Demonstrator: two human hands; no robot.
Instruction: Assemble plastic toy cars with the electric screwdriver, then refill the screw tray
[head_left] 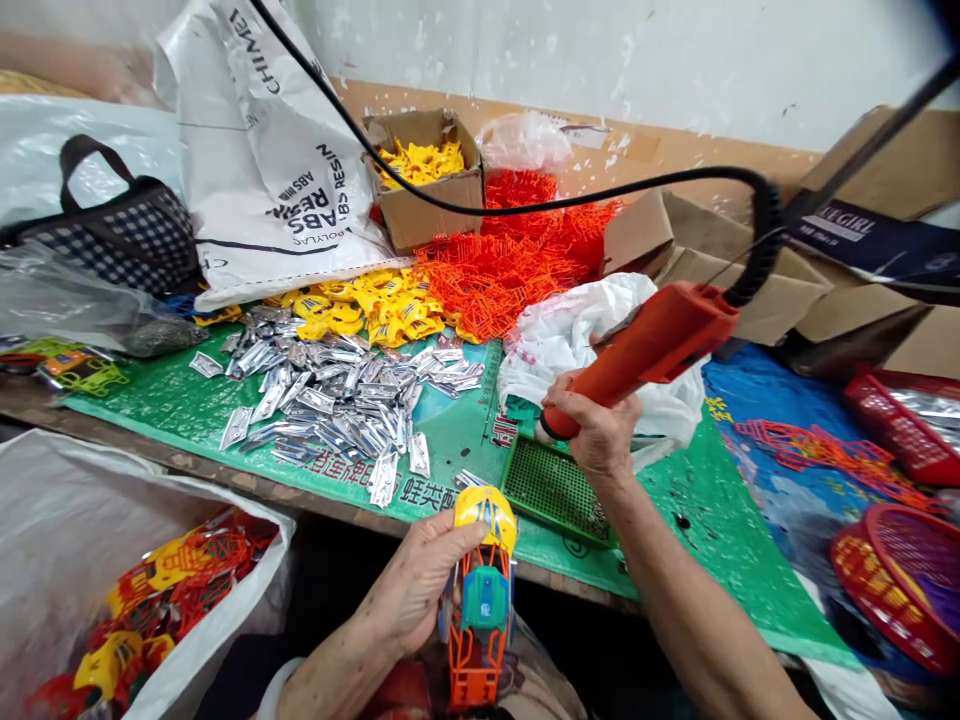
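Note:
Pinched in my left hand (427,575) is a toy car (484,600) with a yellow hood, a green middle piece and an orange frame. It is held over my lap, below the table's front edge. My right hand (600,430) wraps round a red electric screwdriver (645,350), whose black cable (487,210) loops across the top of the view. The screwdriver's tip end points down and left, over a green plastic tray (559,485). Any bit at that end is too small to make out.
Silver pieces (330,400), yellow shells (375,305) and orange frames (510,260) lie heaped on the table (442,460). A white sack (281,570) of car parts stands lower left. A cardboard box (431,210), a plastic bag (540,340) and red baskets (892,590) surround the work area.

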